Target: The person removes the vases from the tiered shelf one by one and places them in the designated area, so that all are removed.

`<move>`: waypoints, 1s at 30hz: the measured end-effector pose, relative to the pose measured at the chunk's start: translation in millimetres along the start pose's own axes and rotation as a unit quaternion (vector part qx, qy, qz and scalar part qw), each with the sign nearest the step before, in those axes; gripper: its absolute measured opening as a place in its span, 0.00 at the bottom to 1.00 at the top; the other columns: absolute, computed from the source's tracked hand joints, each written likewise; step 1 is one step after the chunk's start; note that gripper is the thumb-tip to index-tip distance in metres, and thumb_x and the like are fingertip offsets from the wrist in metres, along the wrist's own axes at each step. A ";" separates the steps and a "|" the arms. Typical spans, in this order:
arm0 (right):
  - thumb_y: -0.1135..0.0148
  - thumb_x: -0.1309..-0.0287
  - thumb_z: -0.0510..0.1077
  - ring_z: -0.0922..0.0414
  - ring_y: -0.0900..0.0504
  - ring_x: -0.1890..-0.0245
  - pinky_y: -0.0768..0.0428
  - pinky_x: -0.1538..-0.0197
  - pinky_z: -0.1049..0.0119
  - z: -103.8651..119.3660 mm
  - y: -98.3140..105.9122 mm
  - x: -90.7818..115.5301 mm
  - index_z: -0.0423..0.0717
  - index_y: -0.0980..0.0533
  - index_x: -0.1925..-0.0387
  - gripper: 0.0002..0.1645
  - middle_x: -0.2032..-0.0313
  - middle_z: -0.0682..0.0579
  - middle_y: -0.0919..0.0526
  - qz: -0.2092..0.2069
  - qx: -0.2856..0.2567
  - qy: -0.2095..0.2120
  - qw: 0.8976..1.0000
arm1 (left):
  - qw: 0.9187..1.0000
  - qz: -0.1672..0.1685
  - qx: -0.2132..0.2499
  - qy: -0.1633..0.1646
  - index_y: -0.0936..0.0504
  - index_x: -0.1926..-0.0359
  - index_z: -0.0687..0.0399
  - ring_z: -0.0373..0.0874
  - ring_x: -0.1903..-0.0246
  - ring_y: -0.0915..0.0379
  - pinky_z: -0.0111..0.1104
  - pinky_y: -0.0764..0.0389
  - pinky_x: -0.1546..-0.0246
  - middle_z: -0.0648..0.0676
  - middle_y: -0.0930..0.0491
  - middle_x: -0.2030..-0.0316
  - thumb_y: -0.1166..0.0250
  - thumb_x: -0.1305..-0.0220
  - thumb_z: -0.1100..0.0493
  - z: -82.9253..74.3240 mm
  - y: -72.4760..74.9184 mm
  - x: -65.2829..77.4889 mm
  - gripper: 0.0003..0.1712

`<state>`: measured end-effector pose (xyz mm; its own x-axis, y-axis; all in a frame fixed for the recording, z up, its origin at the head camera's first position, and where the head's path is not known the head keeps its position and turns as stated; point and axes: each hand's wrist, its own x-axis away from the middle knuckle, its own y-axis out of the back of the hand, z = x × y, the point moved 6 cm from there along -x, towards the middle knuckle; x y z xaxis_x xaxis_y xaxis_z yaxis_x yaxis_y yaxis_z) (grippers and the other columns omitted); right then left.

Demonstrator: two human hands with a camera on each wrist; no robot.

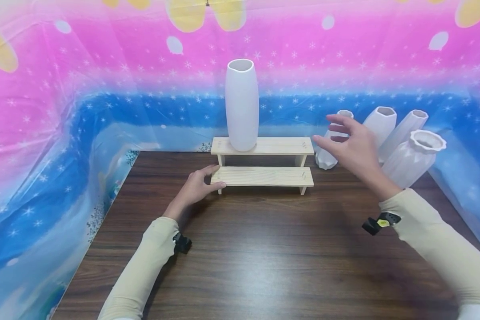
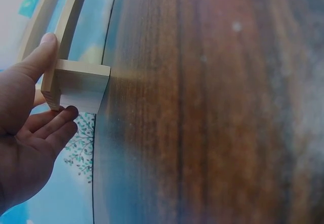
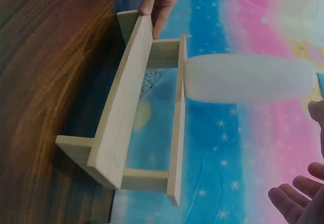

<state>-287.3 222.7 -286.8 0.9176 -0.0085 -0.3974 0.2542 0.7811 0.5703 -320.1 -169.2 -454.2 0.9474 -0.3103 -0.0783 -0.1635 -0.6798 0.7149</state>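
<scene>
A two-step wooden stand (image 1: 264,177) rests on the dark table. My left hand (image 1: 198,186) grips the left end of its lower step; in the left wrist view the thumb (image 2: 41,57) lies on the step's edge and the other fingers reach round the end. On the upper step, left of its middle, a tall white vase (image 1: 242,106) stands upright. My right hand (image 1: 356,149) is raised to the right of the stand, fingers and thumb spread apart with nothing between them. Behind it, a small faceted white vase (image 1: 326,159) is partly hidden.
Several white vases stand at the table's back right: an angular one (image 1: 381,120), a slim one (image 1: 404,126) and a ruffle-rimmed one (image 1: 412,160), partly overlapped by my right arm. A pink and blue printed cloth (image 1: 144,111) hangs behind the wooden table (image 1: 240,249).
</scene>
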 end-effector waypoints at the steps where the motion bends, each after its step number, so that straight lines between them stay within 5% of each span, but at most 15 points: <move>1: 0.23 0.50 0.66 0.47 0.15 0.44 0.16 0.45 0.51 2.6 -3.2 -2.4 0.53 0.24 0.33 0.45 0.38 0.48 0.18 0.006 0.002 0.002 1.000 | 1.000 0.000 -0.001 0.000 0.32 0.25 0.54 0.57 0.25 0.43 0.53 0.37 0.28 0.61 0.36 0.25 0.30 0.34 0.40 0.1 -0.1 0.0 0.44; 13: 0.27 0.51 0.74 0.48 0.17 0.41 0.17 0.43 0.50 33.4 -42.1 -35.7 0.59 0.29 0.28 0.52 0.32 0.52 0.24 0.074 -0.020 0.006 0.997 | 1.000 -0.001 -0.001 -0.001 0.32 0.25 0.54 0.56 0.25 0.43 0.53 0.37 0.28 0.61 0.36 0.25 0.30 0.34 0.40 1.8 0.2 -0.5 0.44; 30: 0.29 0.54 0.78 0.57 0.27 0.31 0.21 0.36 0.53 51.6 -93.2 -74.5 0.59 0.35 0.24 0.59 0.27 0.59 0.31 0.095 -0.035 -0.009 0.995 | 1.000 -0.002 -0.001 -0.006 0.32 0.25 0.54 0.57 0.25 0.43 0.54 0.36 0.28 0.62 0.36 0.25 0.30 0.34 0.40 1.2 0.0 0.0 0.44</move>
<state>-363.6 118.3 -273.3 0.9526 0.1320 -0.2740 0.0548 0.8115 0.5817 -320.4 -170.0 -455.0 0.9447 -0.3156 -0.0887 -0.1599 -0.6798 0.7157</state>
